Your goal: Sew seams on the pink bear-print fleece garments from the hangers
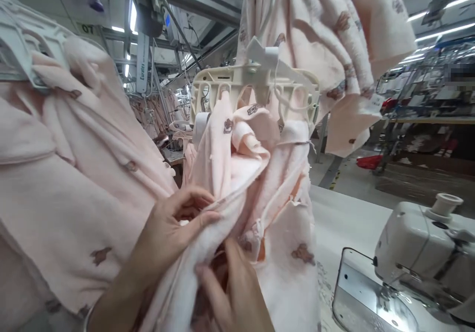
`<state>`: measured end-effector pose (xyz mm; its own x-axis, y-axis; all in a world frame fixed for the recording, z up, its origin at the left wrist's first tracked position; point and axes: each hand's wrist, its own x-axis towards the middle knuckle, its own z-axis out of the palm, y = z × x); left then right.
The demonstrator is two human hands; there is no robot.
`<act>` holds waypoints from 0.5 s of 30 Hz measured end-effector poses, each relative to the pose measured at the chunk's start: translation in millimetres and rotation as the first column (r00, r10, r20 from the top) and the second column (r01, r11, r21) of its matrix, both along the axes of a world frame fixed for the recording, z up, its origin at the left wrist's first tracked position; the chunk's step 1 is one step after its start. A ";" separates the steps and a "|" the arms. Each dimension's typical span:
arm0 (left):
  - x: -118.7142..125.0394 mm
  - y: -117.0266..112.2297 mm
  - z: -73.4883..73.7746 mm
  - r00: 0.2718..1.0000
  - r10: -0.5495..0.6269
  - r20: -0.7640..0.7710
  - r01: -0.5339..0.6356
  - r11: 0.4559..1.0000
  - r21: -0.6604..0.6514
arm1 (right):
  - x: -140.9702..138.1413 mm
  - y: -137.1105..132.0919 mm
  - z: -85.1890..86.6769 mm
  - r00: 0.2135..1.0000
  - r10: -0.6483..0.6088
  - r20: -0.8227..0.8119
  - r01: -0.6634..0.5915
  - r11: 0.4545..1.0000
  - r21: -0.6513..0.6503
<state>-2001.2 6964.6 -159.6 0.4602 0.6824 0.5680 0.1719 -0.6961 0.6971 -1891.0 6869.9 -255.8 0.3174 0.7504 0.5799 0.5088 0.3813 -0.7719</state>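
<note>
Pale pink fleecy garment pieces (285, 282) with small brown bear prints hang from a cream plastic clip hanger (237, 74) in front of me. My left hand (174, 228) pinches the edge of one fabric panel between thumb and fingers. Lower and to the right, my right hand (235, 287) is at the same panel's fold, its thumb and fingers apart around the cloth edge. Part of its fingers goes behind the fabric, so its hold is partly hidden. A white tag (271, 54) sits at the hanger's top.
On the right a white sewing machine (411, 258) stands on a pale worktable (341, 203), its lamp lit. More pink pieces hang at the left (74, 183) and upper right (315, 30). Metal rails run overhead. A red item (369, 162) lies on the floor beyond.
</note>
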 end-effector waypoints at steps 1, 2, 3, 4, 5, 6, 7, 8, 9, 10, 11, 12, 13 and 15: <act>3.0 -0.2 -1.9 1.000 0.022 0.016 -0.022 0.999 0.031 | -0.2 7.1 -1.5 0.999 0.032 -0.030 -0.033 0.999 -0.024; 4.8 1.8 -3.5 0.995 0.079 0.065 -0.085 0.992 0.095 | 2.1 11.8 -4.0 0.996 0.064 -0.067 -0.067 0.997 -0.041; 5.4 4.7 -5.0 0.981 0.140 0.135 -0.160 0.975 0.153 | 5.8 14.3 -7.1 0.988 0.100 -0.120 -0.107 0.993 -0.052; 5.5 7.6 -6.8 0.965 0.179 0.191 -0.214 0.960 0.178 | 9.9 15.1 -10.2 0.974 0.134 -0.184 -0.147 0.988 -0.054; 5.6 9.7 -9.6 0.961 0.188 0.202 -0.223 0.961 0.164 | 13.5 14.6 -12.9 0.954 0.169 -0.248 -0.186 0.982 -0.045; 6.4 10.7 -13.7 0.973 0.171 0.152 -0.190 0.974 0.122 | 16.2 13.5 -14.8 0.932 0.195 -0.307 -0.213 0.977 -0.026; 7.9 10.8 -19.2 0.990 0.135 0.042 -0.137 0.988 0.069 | 17.8 12.0 -15.5 0.913 0.204 -0.354 -0.221 0.975 -0.006; 10.0 10.4 -25.9 0.991 0.080 -0.107 -0.077 0.997 0.025 | 18.5 10.0 -14.8 0.902 0.209 -0.378 -0.224 0.975 0.006; 12.1 10.4 -33.0 0.968 0.025 -0.251 -0.025 1.000 0.003 | 19.1 7.2 -12.3 0.896 0.209 -0.393 -0.222 0.975 0.012; 13.5 11.7 -39.6 0.934 -0.008 -0.358 0.008 1.000 -0.001 | 20.3 3.1 -8.0 0.891 0.207 -0.405 -0.221 0.975 0.012; 13.4 15.0 -44.4 0.909 -0.015 -0.416 0.015 1.000 -0.004 | 23.0 -2.9 -2.0 0.889 0.192 -0.416 -0.208 0.978 0.006; 10.9 20.9 -46.2 0.902 -0.001 -0.431 -0.005 1.000 -0.013 | 27.7 -11.2 5.6 0.894 0.158 -0.419 -0.177 0.984 -0.006; 5.9 29.2 -44.2 0.910 0.030 -0.413 -0.046 0.999 -0.028 | 34.8 -22.0 14.2 0.906 0.127 -0.403 -0.148 0.989 -0.022; -11.7 51.0 -28.1 0.940 0.155 -0.305 -0.179 0.983 -0.052 | 54.2 -49.2 32.4 0.930 0.025 -0.367 -0.031 0.999 -0.009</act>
<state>-2012.9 7015.6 -187.7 0.4763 0.8005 0.3638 0.4894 -0.5851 0.6466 -1836.8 6820.7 -223.5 0.4847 0.7694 0.4160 0.1782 0.3788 -0.9082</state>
